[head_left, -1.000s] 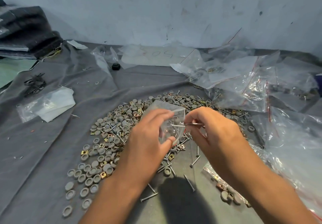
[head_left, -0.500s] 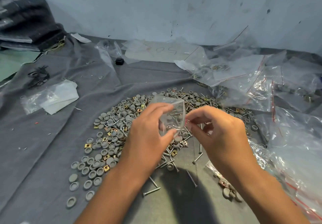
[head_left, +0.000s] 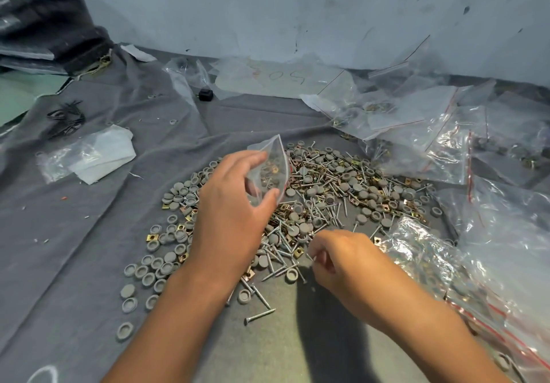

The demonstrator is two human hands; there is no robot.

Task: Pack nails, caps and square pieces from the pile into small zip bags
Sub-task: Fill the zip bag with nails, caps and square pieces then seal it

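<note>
The left hand (head_left: 230,204) holds a small clear plastic zip bag with a red seal line (head_left: 269,171) above the pile, pinching it between the thumb and the curled fingers, with the mouth turned to the right side; some brass-coloured pieces seem to lie inside it already, but this is hard to separate from the pile seen through the plastic. The right hand (head_left: 342,260) is low at the near edge of the mixed pile of grey round plastic caps, thin steel nails and brass-coloured square metal pieces (head_left: 327,201) spread on the grey cloth (head_left: 89,248), its fingers bent together around what looks like one thin nail, though the pinch itself is too small to be sure. I judge the step in hand is picking a nail for the bag. To do it well, the nail should be taken near its head so the point goes first into the mouth, and the left hand should keep the mouth open and tilted toward the picking hand, otherwise the point may catch the thin plastic or pierce it
</note>
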